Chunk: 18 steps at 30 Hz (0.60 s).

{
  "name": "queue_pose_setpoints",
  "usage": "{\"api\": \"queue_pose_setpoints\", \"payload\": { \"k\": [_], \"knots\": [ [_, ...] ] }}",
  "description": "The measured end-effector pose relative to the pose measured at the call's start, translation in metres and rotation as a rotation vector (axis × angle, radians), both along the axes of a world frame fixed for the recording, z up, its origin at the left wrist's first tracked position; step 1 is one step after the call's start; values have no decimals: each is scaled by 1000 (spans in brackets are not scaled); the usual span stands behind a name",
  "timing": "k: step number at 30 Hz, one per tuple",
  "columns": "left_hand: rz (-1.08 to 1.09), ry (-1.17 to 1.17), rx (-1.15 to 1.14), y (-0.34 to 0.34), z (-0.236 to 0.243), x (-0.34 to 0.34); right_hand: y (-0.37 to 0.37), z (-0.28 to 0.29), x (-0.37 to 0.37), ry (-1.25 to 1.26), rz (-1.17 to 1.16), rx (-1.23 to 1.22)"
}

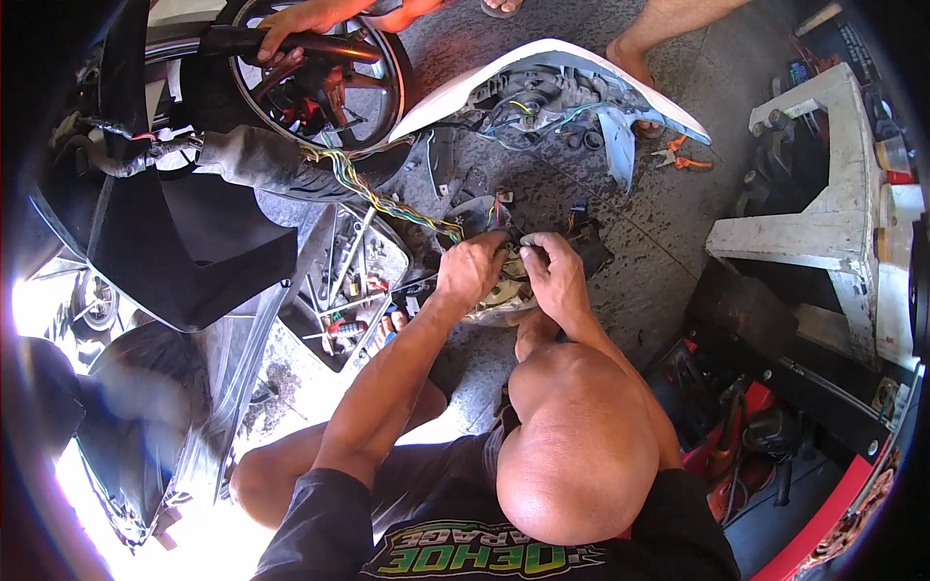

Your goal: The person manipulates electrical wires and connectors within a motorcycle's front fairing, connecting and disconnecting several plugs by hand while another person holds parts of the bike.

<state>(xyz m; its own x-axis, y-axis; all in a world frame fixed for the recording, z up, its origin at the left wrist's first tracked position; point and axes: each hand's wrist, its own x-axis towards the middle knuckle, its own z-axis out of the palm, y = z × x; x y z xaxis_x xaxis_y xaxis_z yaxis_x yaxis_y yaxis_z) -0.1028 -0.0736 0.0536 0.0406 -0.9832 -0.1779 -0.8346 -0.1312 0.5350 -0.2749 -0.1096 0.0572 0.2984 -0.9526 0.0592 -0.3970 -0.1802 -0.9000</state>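
"So, how's the grip?"

"Left hand [472, 269] and right hand [554, 276] nearly meet; whether either's clamped, I can't tell."

"Step?"

"Wiring, seemingly: coloured wires [395, 207] lie just beyond the left grip; next probably needs steady sorting."

a stained grey tiled floor [668, 208]; a scuffed white stand [799, 237] at right; bright light [208, 528] lower left.

harsh white glare [208, 499] washes out lower left.
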Motion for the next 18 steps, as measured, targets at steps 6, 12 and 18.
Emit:
{"api": "queue_pose_setpoints", "payload": {
  "k": [6, 12, 18],
  "knots": [
    [2, 6, 4, 0, 0, 0, 1, -2, 0, -57, -10, 273],
    [7, 39, -11, 0, 0, 0, 2, -6, 1, -27, -23, 284],
    [14, 27, -19, 1, -3, 1, -1, -8, 3, 71, -8, 204]
  ]
}}
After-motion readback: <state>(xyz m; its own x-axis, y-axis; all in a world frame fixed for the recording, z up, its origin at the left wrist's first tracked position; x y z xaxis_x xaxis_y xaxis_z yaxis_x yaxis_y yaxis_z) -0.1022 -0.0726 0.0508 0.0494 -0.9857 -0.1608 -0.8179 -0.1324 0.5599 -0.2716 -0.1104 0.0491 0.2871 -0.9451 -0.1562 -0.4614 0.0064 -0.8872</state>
